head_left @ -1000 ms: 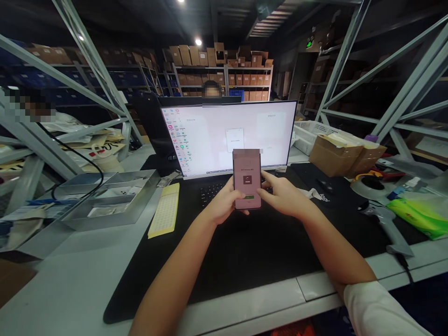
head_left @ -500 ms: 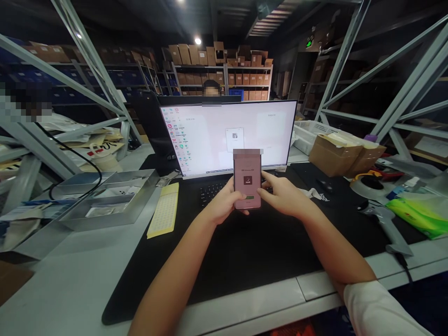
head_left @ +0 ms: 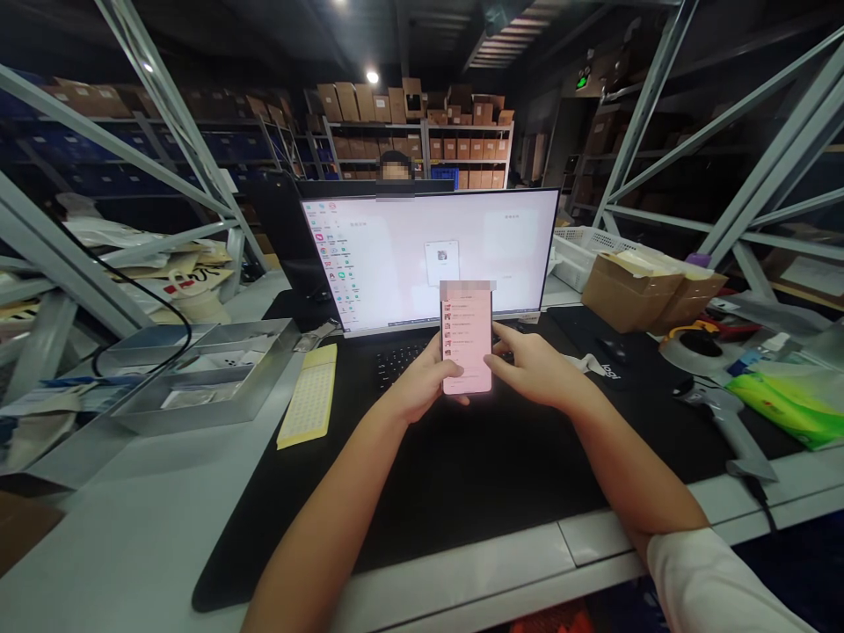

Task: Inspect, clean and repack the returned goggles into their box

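Note:
My left hand (head_left: 417, 387) is wrapped round the lower left edge of a phone (head_left: 466, 338), which stands upright over the black desk mat (head_left: 462, 466). Its lit screen shows a pale list of rows. My right hand (head_left: 535, 367) rests against the phone's right edge, fingers curled and the thumb near the screen. Just behind the phone are a black keyboard (head_left: 397, 361) and a wide monitor (head_left: 428, 257) with a bright white window.
A yellow label sheet (head_left: 309, 400) and a metal tray (head_left: 204, 374) lie at left. At right are a mouse (head_left: 613, 350), a handheld scanner (head_left: 725, 422), a tape roll (head_left: 700, 350), green bags (head_left: 788, 400) and cardboard boxes (head_left: 636, 290). A person sits behind the monitor. Shelving surrounds the desk.
The phone screen has changed from a darker pink page with a square icon to a pale list. Both hands have stayed in place.

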`<action>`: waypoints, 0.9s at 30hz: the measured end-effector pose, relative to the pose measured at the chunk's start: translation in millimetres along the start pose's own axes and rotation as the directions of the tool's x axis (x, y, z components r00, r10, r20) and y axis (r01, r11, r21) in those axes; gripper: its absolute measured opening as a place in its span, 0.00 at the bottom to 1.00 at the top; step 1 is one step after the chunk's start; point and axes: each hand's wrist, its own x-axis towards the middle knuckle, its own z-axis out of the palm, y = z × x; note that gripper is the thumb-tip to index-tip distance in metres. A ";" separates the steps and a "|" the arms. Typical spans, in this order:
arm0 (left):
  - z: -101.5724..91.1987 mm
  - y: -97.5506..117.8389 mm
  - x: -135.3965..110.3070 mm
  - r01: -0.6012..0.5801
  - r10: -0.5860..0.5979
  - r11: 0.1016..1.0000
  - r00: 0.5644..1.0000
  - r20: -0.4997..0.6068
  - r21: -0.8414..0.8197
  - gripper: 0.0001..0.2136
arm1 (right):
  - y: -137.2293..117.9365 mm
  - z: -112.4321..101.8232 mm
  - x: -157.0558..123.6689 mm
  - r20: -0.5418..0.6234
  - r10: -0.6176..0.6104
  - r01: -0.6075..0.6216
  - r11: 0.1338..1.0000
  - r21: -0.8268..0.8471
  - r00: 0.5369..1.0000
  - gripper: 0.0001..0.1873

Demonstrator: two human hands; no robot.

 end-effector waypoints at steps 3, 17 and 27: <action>-0.4 -1.5 1.2 -0.013 0.013 1.000 1.000 0.007 -0.028 0.35 | -0.4 0.4 -0.4 0.013 -0.003 0.003 1.000 0.031 1.000 0.26; -0.5 -2.2 1.6 -0.081 0.082 0.987 0.997 0.003 -0.140 0.29 | -0.3 -0.3 -3.5 0.109 -0.100 0.076 0.976 0.204 0.989 0.58; -2.1 -2.5 3.7 -0.059 0.074 0.977 0.995 0.064 -0.204 0.25 | -0.6 -1.5 -4.2 0.101 -0.072 0.054 0.984 0.169 0.992 0.57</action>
